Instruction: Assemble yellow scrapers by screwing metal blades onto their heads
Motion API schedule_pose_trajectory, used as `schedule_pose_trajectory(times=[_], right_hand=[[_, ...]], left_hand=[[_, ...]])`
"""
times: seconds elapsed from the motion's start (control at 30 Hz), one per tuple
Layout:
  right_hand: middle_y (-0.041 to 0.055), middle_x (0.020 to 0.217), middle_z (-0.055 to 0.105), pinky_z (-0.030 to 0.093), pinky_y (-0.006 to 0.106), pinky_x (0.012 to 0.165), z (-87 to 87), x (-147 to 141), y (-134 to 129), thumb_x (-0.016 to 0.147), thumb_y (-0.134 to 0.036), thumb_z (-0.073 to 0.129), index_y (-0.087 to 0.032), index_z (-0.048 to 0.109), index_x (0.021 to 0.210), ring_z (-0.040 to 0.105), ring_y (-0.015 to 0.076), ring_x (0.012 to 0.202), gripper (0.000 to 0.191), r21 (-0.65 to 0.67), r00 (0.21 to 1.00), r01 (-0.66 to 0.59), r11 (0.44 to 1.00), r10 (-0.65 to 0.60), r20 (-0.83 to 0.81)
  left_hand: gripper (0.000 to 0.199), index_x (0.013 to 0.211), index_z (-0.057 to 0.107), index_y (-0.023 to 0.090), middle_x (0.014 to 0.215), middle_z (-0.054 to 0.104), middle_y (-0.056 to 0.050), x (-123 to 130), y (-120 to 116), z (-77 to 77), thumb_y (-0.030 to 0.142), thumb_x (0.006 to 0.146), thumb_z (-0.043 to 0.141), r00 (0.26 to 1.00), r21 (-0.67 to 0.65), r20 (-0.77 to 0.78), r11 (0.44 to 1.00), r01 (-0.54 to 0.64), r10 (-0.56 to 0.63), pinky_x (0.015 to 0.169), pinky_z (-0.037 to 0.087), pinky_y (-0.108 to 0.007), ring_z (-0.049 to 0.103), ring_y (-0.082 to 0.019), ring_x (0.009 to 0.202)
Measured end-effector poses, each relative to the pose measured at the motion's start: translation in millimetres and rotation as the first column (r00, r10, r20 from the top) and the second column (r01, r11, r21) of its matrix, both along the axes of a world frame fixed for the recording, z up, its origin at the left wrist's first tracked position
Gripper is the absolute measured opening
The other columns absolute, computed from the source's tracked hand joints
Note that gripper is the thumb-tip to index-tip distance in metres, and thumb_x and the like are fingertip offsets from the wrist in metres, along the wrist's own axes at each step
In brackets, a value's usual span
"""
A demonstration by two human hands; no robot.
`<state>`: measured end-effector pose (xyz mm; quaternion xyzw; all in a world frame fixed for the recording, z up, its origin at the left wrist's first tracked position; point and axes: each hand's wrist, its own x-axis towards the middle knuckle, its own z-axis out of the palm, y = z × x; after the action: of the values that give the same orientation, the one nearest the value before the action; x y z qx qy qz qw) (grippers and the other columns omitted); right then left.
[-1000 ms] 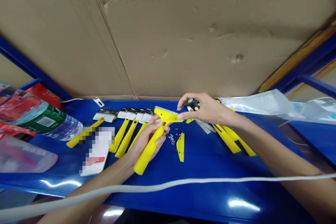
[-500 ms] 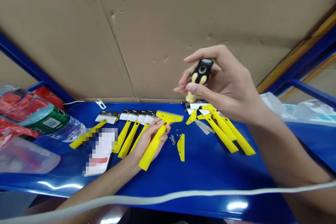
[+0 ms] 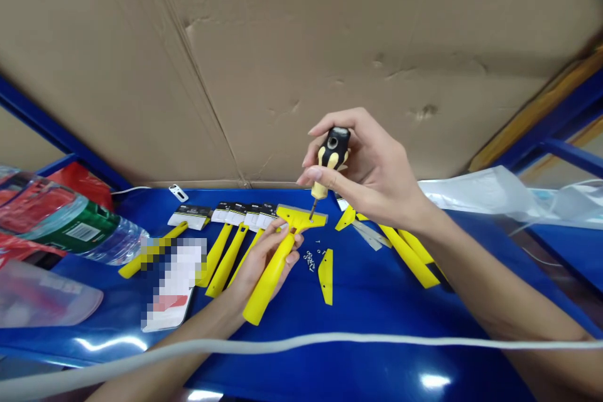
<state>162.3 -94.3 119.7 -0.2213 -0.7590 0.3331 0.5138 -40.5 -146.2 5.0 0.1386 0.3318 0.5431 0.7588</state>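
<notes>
Fingers (image 3: pixel 315 176) of the right hand (image 3: pixel 372 169) are pinching a screwdriver (image 3: pixel 332 154) upright, its tip resting on the head of a yellow scraper (image 3: pixel 271 282), which the left hand (image 3: pixel 249 273) is gripping above the worktop (image 3: pixel 372 314). If the scraper is turning, the tip could be slipping and scattering the screws (image 3: pixel 309 260). A water bottle (image 3: pixel 113 245) is lying beside a clear box (image 3: pixel 42 295), with something red showing inside.

Right hand (image 3: pixel 370 173) gripping an upright black-and-yellow screwdriver (image 3: pixel 332 157), its tip on the head of a yellow plastic scraper (image 3: pixel 301 218) held in the left hand (image 3: pixel 261 264). Small metal screws (image 3: pixel 309 260) and a loose yellow plastic piece (image 3: pixel 326 276) lie just beside it on the blue counter (image 3: pixel 377 308), among further yellow handles (image 3: pixel 226 257).
</notes>
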Motion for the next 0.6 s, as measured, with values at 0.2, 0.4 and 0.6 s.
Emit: schedule_pose_trajectory(times=[0.2, 0.4, 0.6], right_hand=[[0.0020, 0.104, 0.074, 0.064, 0.037, 0.073, -5.8, -1, 7, 0.098, -0.039, 0.077, -0.029, 0.059, 0.128, 0.072, 0.0191, 0.081, 0.036, -0.026, 0.998, -0.015, 1.000, 0.016, 0.054], [0.0019, 0.105, 0.074, 0.064, 0.034, 0.073, -9.9, -2, 11, 0.097, -0.046, 0.079, -0.028, 0.059, 0.128, 0.073, 0.0186, 0.083, 0.041, -0.059, 0.999, -0.030, 0.998, 0.032, 0.038], [0.0036, 0.115, 0.073, 0.066, 0.032, 0.073, -14.8, 2, 16, 0.096, -0.048, 0.081, -0.027, 0.059, 0.136, 0.072, 0.0169, 0.085, 0.050, 0.016, 0.994, -0.021, 1.000, 0.019, 0.106]], left_hand=[[0.028, 0.113, 0.058, 0.019, 0.111, 0.068, -0.012, 0, 1, -0.2, 0.006, 0.092, 0.071, 1.000, 0.021, 0.002, 1.000, -0.001, 0.001, 0.053, 0.048, -0.015, 0.070, -0.013, 0.082], [0.030, 0.115, 0.057, 0.020, 0.113, 0.067, -0.013, -1, 0, -2.6, 0.007, 0.093, 0.070, 1.000, 0.026, 0.009, 1.000, 0.005, -0.005, 0.053, 0.048, -0.015, 0.070, -0.014, 0.084], [0.028, 0.116, 0.056, 0.019, 0.111, 0.067, -0.013, -2, 1, 0.2, 0.004, 0.095, 0.066, 0.999, -0.006, 0.045, 1.000, -0.006, 0.007, 0.053, 0.048, -0.013, 0.071, -0.013, 0.083]])
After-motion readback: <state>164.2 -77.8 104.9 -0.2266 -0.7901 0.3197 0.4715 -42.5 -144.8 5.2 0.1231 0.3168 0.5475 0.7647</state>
